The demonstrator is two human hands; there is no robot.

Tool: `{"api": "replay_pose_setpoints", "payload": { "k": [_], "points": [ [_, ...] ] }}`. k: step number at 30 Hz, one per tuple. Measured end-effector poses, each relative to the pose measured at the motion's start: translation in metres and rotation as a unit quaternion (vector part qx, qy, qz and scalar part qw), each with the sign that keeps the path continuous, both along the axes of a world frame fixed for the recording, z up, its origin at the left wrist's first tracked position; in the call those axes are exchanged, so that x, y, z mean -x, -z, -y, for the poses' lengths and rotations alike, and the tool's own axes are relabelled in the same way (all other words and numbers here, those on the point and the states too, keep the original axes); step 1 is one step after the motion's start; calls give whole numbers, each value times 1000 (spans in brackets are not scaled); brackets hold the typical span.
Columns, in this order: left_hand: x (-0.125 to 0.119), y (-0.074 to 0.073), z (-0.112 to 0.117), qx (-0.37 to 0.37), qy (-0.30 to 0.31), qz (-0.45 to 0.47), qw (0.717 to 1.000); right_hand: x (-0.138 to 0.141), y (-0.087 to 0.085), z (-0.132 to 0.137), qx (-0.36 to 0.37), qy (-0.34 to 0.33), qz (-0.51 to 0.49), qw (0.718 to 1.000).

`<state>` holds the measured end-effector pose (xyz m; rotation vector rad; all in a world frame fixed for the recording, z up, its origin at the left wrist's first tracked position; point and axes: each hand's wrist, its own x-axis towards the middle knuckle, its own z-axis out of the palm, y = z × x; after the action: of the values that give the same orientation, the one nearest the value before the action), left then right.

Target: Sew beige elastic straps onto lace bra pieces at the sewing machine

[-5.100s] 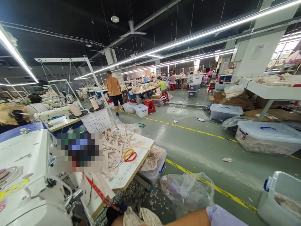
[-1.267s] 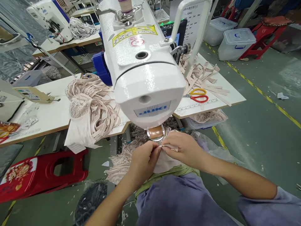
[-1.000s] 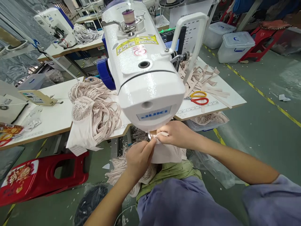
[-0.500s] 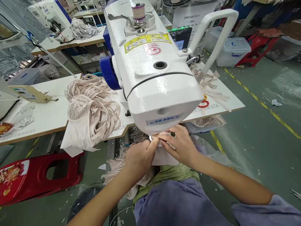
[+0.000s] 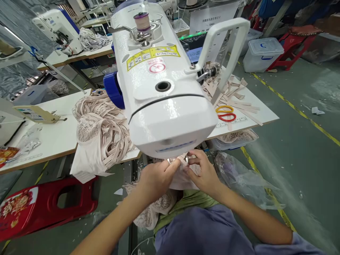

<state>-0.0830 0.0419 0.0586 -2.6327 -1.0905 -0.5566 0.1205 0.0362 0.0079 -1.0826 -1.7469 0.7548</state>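
A white sewing machine [image 5: 162, 81] fills the middle of the view. Just under its front end, my left hand [image 5: 155, 179] and my right hand [image 5: 204, 173] pinch a pale beige piece of lace fabric [image 5: 183, 179] between fingertips. Both hands are closed on it, fingertips almost touching. The fabric hangs down over my lap, and the machine's head hides the needle area. A heap of beige lace pieces and straps [image 5: 102, 124] lies on the white table [image 5: 50, 138] to the left of the machine.
Red and yellow scissors [image 5: 225, 113] lie among beige strips [image 5: 236, 95] on the table's right side. A red plastic stool [image 5: 45, 205] stands on the floor at left, a clear plastic bag [image 5: 244, 177] at right. Lidded plastic bins [image 5: 261, 53] stand farther back.
Five seconds ago the view faced the workshop aisle; it now looks down at the machine. Over the last second both hands stayed under the machine's head, shifting the fabric slightly.
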Motion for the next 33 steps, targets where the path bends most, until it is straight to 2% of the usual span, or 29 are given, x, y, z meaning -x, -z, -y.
{"api": "replay_pose_setpoints", "payload": {
  "k": [3,8,11,16,23,33],
  "points": [
    [-13,-4,14,-5,-56,-16,998,-1,-3,-4,51,-21,12,998],
    [-30,-3,27,-7,-115,-21,993,-7,-17,-23,2,-37,41,998],
    [-36,2,29,-2,-143,-15,990,-9,-22,-37,7,-66,49,997],
    [-38,7,30,12,-175,-9,985,-9,-28,-58,19,-125,43,991],
    [-40,8,28,6,-185,6,983,-8,-51,-71,46,-166,83,982],
    [-39,9,31,-14,-187,14,982,-8,-37,-74,37,-156,99,982]
  ]
}}
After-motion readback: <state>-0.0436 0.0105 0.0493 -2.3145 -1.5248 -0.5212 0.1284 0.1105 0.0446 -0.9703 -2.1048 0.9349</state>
